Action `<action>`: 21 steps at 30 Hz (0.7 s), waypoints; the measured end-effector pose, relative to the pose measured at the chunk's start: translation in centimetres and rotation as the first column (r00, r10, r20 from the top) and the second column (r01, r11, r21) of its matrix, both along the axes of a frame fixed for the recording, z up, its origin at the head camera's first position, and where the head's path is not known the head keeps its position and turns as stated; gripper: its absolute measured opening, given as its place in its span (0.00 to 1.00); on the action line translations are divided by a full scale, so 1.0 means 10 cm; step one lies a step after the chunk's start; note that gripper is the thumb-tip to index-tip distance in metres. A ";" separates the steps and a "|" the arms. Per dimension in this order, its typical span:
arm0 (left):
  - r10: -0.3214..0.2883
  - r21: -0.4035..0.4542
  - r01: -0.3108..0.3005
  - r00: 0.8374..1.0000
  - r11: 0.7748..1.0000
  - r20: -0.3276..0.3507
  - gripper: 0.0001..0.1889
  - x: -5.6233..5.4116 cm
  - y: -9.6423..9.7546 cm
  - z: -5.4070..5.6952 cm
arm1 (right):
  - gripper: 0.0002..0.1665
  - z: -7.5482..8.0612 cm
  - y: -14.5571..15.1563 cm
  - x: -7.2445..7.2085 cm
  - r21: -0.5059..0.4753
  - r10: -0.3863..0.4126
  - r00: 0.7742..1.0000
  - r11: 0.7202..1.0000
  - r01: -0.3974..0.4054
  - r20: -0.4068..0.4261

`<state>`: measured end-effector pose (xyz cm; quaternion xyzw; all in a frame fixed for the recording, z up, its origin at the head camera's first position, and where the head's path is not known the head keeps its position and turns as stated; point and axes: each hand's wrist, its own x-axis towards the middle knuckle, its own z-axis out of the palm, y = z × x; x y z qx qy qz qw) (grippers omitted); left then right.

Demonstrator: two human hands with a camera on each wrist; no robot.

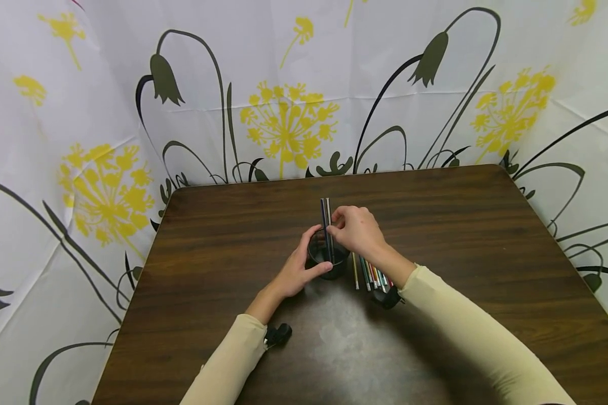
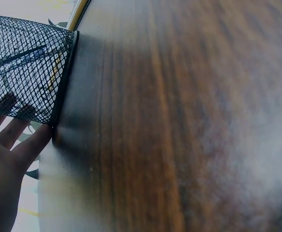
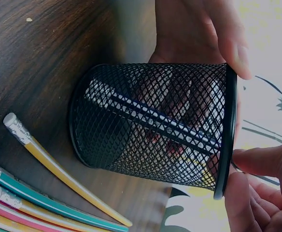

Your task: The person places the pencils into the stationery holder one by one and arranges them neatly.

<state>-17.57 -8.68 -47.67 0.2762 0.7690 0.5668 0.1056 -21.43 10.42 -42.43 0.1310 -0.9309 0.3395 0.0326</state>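
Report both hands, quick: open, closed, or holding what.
Left hand: holding the mesh cup between thumb and fingers.
Right hand: fingers bent at the cup's rim beside the upright pencils; cannot tell whether it pinches one.

The head view looks forward and down from farthest off, across the counter (image 1: 218, 247) to the cloth (image 1: 314, 45). Both wrist views sit close, tipped sideways: the left skims the counter, catching the cup (image 2: 25, 67) at one corner; the right centres that cup, sharing the pencils (image 3: 66, 172) with the head view.
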 end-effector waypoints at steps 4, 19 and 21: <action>-0.001 0.004 0.001 1.000 1.000 -0.006 0.41 0.00 0.00 0.00 | 0.10 0.00 -0.01 0.00 0.023 -0.005 1.000 1.000 0.005 0.003; -0.013 0.008 0.013 1.000 1.000 -0.010 0.41 0.01 -0.01 -0.01 | 0.11 -0.02 -0.02 -0.01 0.038 0.012 1.000 0.999 -0.013 0.024; -0.013 0.009 0.013 1.000 1.000 -0.010 0.41 0.01 -0.01 -0.01 | 0.11 -0.01 -0.02 -0.01 0.042 0.012 0.999 0.999 -0.014 0.032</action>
